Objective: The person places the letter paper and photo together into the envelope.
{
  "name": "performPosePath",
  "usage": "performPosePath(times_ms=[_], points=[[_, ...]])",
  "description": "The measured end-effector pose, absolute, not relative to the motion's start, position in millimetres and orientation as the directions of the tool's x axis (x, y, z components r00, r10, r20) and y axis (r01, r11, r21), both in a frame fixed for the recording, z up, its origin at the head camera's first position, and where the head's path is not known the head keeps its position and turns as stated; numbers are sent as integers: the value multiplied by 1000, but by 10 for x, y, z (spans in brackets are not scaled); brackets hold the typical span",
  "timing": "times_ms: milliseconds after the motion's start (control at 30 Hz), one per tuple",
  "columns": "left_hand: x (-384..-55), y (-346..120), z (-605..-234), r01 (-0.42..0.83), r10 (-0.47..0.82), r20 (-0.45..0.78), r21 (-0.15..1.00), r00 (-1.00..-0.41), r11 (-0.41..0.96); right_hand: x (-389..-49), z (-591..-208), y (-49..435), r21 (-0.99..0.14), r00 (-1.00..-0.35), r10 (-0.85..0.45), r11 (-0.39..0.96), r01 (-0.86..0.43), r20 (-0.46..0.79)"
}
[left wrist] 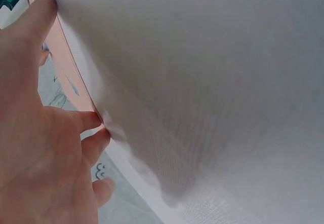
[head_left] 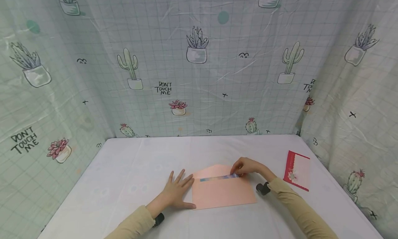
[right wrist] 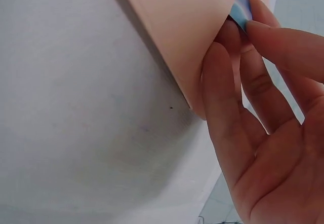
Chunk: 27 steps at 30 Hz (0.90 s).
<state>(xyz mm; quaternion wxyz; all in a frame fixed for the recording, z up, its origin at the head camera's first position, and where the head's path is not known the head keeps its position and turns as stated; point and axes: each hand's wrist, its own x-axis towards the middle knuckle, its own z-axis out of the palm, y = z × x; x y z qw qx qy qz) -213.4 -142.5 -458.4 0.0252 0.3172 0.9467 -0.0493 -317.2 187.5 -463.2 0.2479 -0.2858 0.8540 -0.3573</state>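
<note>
A pale pink envelope (head_left: 224, 194) lies on the white table with its pointed flap unfolded toward the far side. From its mouth shows a thin strip of a blue and purple card (head_left: 214, 179); the rest of the card is hidden inside. My right hand (head_left: 247, 165) pinches the card's right end between thumb and index finger, seen closer on the blue card (right wrist: 240, 11) in the right wrist view. With fingers spread, my left hand (head_left: 178, 190) touches the envelope's left edge, the thumb at the near corner and the fingertips farther up.
A red-bordered card (head_left: 298, 171) with a white flower lies at the table's right side. Around the white table (head_left: 133, 173) hangs a cloth (head_left: 192, 80) printed with potted cacti. Dark wrist devices, such as the right one (head_left: 263, 188), sit beneath both wrists.
</note>
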Motion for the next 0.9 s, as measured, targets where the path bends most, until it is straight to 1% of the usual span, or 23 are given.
performPosePath(times_ms=[267, 533, 667, 767, 900], points=[[-2146, -1426, -4604, 602, 597, -82, -81, -798, 794, -3184, -4616, 1860, -745, -693, -682, 585, -322, -236], [-2155, -1432, -4626, 597, 591, -90, -59, -801, 800, -3156, -4585, 1882, -725, -707, -668, 603, -332, -232], [-2160, -1435, -4631, 594, 588, -93, -54, -803, 803, -3141, -4594, 1873, -725, -718, -653, 614, -314, -242], [-2156, -1436, -4629, 597, 592, -86, -57, -801, 800, -3121, -4599, 1874, -738, -715, -657, 602, -306, -239], [-2155, -1437, -4635, 601, 596, -80, -62, -799, 797, -3095, -4609, 1896, -744, -700, -681, 579, -334, -216]])
